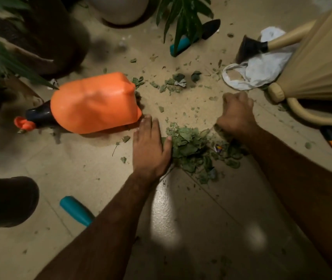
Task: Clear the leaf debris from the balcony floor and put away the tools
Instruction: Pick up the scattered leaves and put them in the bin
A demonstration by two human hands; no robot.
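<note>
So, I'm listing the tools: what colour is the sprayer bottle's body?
The sprayer bottle is orange; the head view shows it.

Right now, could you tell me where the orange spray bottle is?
In the head view, the orange spray bottle lies on its side on the floor, left of centre, its base close to the left hand, left of the leaf pile.

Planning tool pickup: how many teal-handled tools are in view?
2. One trowel lies at top centre, partly under plant leaves; one teal handle lies at lower left, its far end hidden behind the left forearm. Others may be hidden.
</note>
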